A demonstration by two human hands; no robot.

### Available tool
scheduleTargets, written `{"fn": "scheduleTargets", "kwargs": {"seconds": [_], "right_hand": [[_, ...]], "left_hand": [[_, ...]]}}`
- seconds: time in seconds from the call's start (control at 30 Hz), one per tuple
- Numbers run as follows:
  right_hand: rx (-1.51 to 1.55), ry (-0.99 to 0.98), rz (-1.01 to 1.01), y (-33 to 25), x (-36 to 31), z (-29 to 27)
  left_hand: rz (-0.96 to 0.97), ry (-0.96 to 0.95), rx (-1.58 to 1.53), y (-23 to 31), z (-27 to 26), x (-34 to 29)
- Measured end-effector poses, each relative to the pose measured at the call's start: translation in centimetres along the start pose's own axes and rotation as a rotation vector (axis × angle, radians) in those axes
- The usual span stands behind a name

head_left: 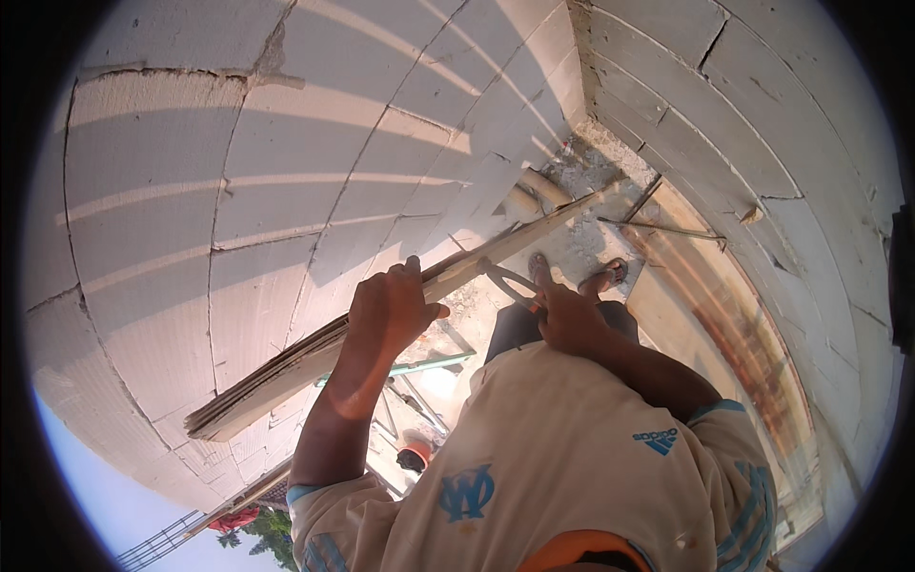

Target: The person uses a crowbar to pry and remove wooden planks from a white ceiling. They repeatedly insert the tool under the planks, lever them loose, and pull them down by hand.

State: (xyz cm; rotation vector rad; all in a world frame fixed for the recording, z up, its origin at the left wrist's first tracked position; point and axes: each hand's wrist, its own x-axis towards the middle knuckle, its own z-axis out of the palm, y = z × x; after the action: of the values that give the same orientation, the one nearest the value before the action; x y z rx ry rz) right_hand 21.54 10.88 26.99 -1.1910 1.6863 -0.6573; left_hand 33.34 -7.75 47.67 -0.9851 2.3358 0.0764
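Observation:
A long, rough wooden plank point(278, 389) runs slantwise in front of me, close along the block wall, from lower left to upper right. My left hand point(389, 303) is closed over its middle, fingers curled at the far edge and thumb on the near side. In my right hand point(570, 318) are the curved handles of a pair of pincers point(510, 278), with my fingers wrapped around them. The head of the pincers meets the plank's near edge, right of my left hand; its jaws are too small to make out.
A pale block wall point(276, 181) rises on the left, another point(810, 191) on the right, meeting in a far corner with rubble. A stained board point(729, 315) lies along the right wall. Below are green metal bars point(434, 364) and an orange-and-black bucket-like thing point(414, 456).

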Motion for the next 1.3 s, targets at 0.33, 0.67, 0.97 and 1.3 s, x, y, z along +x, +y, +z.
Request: {"fn": "scheduleTargets", "kwargs": {"seconds": [0.33,0.67,0.97,1.3], "right_hand": [[-0.049,0.086,-0.097,-0.5,2.9,5.0],[-0.260,-0.058,0.054,1.8,5.8,16.1],[-0.640,-0.292,0.030,0.8,5.7,18.5],[-0.380,-0.880,-0.160,2.6,8.0,19.4]], "left_hand": [[-0.002,0.053,-0.094,-7.0,9.9,-2.9],[-0.229,-0.352,-0.394,-10.4,29.6,1.5],[-0.268,-0.463,-0.583,-8.1,40.4,2.0],[-0.259,-0.590,-0.707,-8.3,44.7,3.0]]}}
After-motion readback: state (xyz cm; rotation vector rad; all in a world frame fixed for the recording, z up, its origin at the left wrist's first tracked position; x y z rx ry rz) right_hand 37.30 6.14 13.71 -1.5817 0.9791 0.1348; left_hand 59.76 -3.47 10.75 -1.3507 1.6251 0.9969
